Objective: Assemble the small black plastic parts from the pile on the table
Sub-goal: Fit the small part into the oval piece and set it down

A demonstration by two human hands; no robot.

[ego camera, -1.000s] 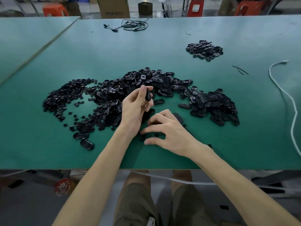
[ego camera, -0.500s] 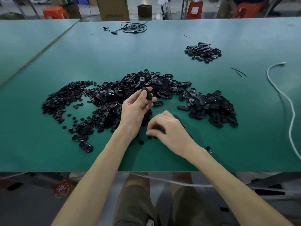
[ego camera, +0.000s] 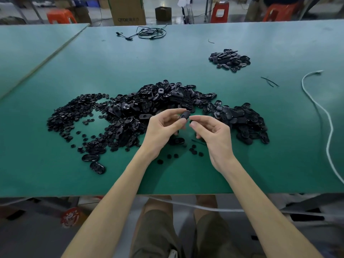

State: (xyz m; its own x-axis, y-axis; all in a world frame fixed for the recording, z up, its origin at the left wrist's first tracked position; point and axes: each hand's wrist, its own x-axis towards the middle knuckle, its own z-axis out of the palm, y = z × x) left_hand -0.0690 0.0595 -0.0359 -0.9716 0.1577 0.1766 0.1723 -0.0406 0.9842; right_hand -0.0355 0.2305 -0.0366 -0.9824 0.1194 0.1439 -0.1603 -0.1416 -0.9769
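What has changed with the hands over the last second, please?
The right hand lifted off the table and rose to the left hand, fingertips pinched; whether on a part is unclear. The left hand still holds the oval part; the piles stayed put.

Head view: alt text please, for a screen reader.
Above a green table, the left hand pinches an oval black part while the right hand hovers beside it, fingertips pinched; anything between them is too small to tell. A large pile of black parts sprawls behind the hands, a smaller pile farther right.

Cardboard box [ego camera: 128, 10] at the back, printed "QTOR", following characters illegible
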